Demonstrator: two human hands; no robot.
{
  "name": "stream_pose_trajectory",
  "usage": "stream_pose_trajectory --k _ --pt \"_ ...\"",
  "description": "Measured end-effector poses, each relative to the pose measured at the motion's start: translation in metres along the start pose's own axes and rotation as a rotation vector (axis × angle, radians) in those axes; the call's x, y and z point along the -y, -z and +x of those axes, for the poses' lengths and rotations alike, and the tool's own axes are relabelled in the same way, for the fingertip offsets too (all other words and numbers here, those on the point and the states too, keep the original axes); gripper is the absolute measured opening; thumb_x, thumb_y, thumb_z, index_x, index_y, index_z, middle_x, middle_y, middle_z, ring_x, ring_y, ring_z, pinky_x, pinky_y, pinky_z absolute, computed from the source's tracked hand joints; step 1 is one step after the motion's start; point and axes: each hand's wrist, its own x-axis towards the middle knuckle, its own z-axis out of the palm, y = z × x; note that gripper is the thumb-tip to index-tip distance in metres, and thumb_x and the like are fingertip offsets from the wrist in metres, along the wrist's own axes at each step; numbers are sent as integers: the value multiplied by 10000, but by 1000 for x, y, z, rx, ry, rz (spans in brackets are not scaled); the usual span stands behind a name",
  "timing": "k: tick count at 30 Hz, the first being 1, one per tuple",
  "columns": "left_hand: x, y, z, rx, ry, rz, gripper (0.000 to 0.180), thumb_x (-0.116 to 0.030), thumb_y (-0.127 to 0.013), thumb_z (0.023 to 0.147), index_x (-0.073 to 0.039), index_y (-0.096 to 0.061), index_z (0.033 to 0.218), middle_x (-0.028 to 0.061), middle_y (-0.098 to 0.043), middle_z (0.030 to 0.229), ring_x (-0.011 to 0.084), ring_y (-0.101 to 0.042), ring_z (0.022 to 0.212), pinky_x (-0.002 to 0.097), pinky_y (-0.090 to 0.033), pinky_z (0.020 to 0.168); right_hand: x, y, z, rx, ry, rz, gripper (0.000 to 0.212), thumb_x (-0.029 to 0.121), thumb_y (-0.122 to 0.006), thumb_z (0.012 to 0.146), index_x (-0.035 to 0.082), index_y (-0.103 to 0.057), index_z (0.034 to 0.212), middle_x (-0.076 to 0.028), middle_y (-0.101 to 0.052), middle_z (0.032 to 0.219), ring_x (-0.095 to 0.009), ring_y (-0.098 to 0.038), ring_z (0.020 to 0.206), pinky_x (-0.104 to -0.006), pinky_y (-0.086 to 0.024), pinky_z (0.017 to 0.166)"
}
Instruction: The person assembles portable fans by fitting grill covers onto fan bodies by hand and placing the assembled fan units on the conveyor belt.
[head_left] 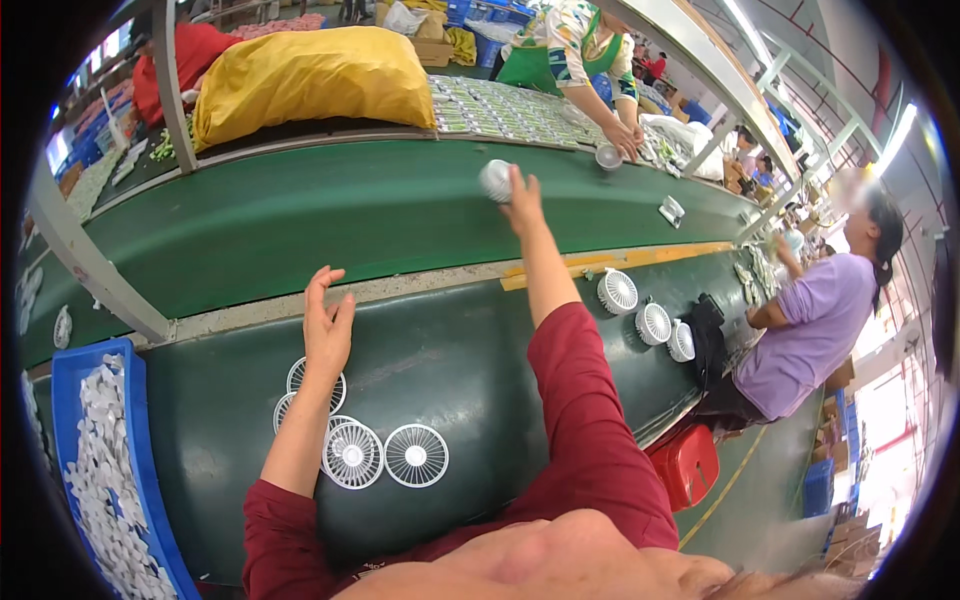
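Note:
My right hand (522, 203) reaches out over the green conveyor belt (400, 205) and grips a white fan head (495, 181), which is blurred by motion. My left hand (328, 325) hangs above the near side of the dark green worktable (220, 430), empty, its thumb and fingers apart. Below my left forearm lie several white round fan grilles with radial spokes. One fan grille (416, 456) lies to the right of the others, and another fan grille (352, 454) overlaps those partly hidden by my forearm.
At the left stands a blue bin (140, 470) of small white parts. Several white fan heads, one of them a fan head (618, 292), sit on the right of the worktable. Across the belt a co-worker's hands (624, 138) work beside a yellow sack (315, 85). Another person (820, 310) sits right.

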Motion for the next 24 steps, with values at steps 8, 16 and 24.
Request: stream_pose_trajectory --k 8,16,24 --pt "-12 -5 3 49 -37 -5 283 -110 -561 900 -101 -539 1182 126 -412 1418 258 -428 1288 400 -425 974 -45 71 -41 113 376 -557 258 122 -637 868 4 -669 1095 -56 -682 949 -103 -611 844 -257 -494 758" --pt "-23 5 15 53 -162 -122 281 -130 -560 929 -94 -541 1207 107 -475 1366 215 -471 1245 346 -444 948 -2 4 -193 539 337 -568 182 72 -604 892 8 -662 1053 -27 -667 954 -96 -605 874 -238 -482 785" --pt "-19 73 18 -48 -152 -54 234 -139 -557 928 -53 -584 1143 49 -593 1170 178 -502 1195 300 -452 878 23 -69 -308 1078 724 -663 566 181 -752 756 112 -543 1276 -159 -479 1350 -345 -456 1235 -408 -448 980"
